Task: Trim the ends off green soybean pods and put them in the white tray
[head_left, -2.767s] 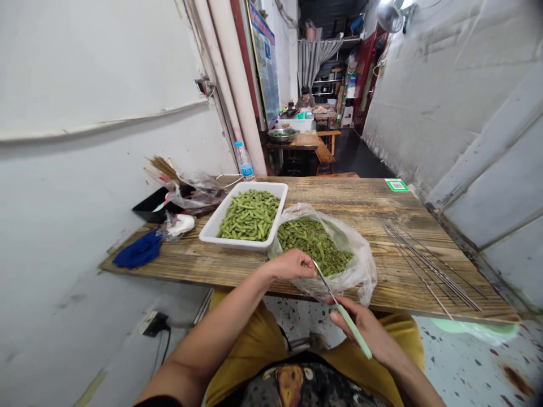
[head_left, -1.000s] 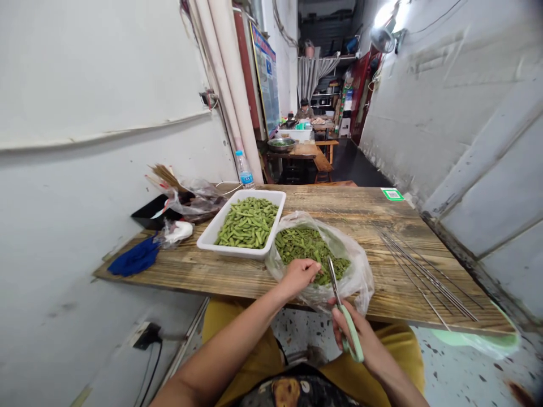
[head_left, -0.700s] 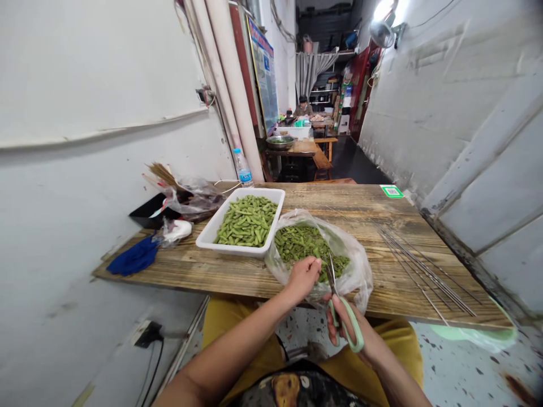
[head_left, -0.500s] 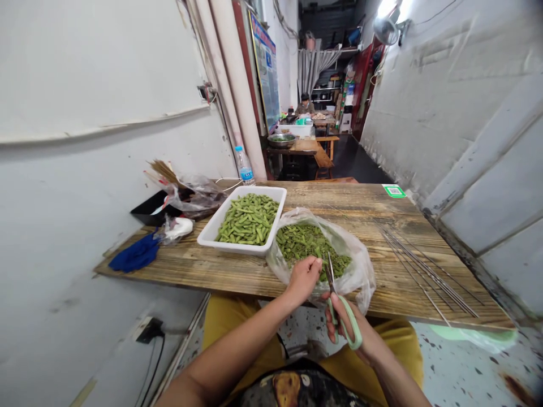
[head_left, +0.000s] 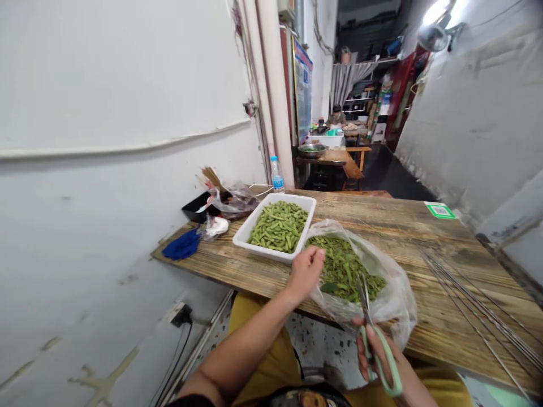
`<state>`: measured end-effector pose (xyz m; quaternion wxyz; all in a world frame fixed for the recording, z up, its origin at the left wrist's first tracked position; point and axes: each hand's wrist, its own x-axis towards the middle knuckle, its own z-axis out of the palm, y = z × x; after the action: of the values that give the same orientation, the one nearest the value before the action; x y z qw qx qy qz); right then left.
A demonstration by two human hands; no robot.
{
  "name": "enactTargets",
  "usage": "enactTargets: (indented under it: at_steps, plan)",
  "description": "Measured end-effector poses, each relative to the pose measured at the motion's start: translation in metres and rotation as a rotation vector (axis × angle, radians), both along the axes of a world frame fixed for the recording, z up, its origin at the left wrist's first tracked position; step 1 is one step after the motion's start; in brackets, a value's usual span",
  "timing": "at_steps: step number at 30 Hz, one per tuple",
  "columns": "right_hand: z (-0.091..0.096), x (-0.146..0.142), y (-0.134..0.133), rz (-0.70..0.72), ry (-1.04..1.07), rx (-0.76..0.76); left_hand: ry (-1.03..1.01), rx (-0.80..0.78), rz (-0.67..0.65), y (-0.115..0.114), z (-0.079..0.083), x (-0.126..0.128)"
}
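My left hand rests at the left rim of a clear plastic bag, right beside the near corner of a white tray. Its fingers are curled together, and I cannot see what, if anything, they pinch. The bag holds a heap of green bean pods. The tray is filled with more green pods. My right hand is closed through the pale green handles of scissors, below the table's front edge. The blades point up over the bag's near side.
Long metal skewers lie on the right of the wooden table. A blue cloth, a black tray with bags and sticks, and a water bottle stand at the left. A person sits far back.
My left hand has left the scissor blades and moved left to the bag's rim by the tray. The scissors dropped lower and to the right. My view turned left.
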<state>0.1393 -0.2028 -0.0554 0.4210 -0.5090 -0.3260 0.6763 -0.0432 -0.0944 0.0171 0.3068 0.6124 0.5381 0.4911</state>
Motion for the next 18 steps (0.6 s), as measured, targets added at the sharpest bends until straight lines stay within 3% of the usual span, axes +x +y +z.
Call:
enactTargets:
  at_steps: [3, 5, 8, 11, 13, 14, 16, 18]
  plan:
    - [-0.002, 0.001, -0.004, -0.013, -0.033, -0.018, 0.235, 0.237, 0.313, 0.039, 0.041, -0.052]
    - [0.003, 0.001, -0.008, 0.002, -0.034, -0.01, 0.403, 0.284, 0.43, 0.072, 0.062, -0.083]
    - [0.012, 0.003, -0.012, 0.055, 0.023, 0.01, 0.718, 0.128, 0.271, 0.11, 0.074, -0.107]
    - [0.016, 0.007, -0.014, 0.102, 0.049, -0.011, 0.89, 0.162, 0.105, 0.111, 0.064, -0.093]
    - [0.017, 0.008, -0.013, 0.106, 0.047, -0.019, 0.877, 0.25, -0.04, 0.09, 0.05, -0.065]
    - [0.017, 0.008, -0.013, 0.111, 0.039, -0.017, 0.849, 0.239, -0.178, 0.075, 0.04, -0.049]
    - [0.017, 0.009, -0.013, 0.134, 0.011, -0.007, 0.809, 0.11, -0.521, 0.045, 0.015, -0.019]
    - [0.017, 0.01, -0.015, 0.153, -0.014, -0.001, 0.83, -0.018, -0.642, 0.022, -0.012, 0.002]
